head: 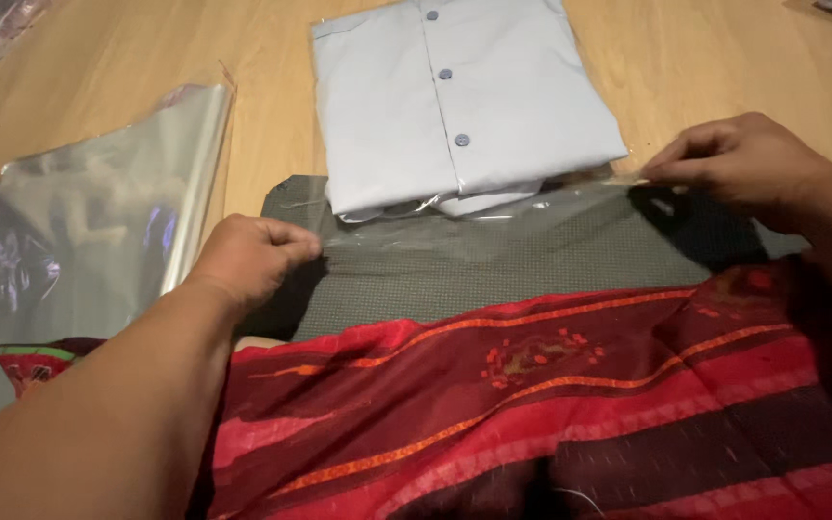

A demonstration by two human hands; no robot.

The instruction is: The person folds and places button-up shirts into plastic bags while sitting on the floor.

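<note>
Hands (252, 255) (739, 159) pinching clear bag flap (493, 217), folded pale-blue shirt (464, 96) inside

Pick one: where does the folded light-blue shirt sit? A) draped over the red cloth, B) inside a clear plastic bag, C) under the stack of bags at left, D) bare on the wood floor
B: the folded light-blue shirt lies in a clear plastic bag, whose open flap the left hand and right hand pinch at either end over the dark mat.
</note>
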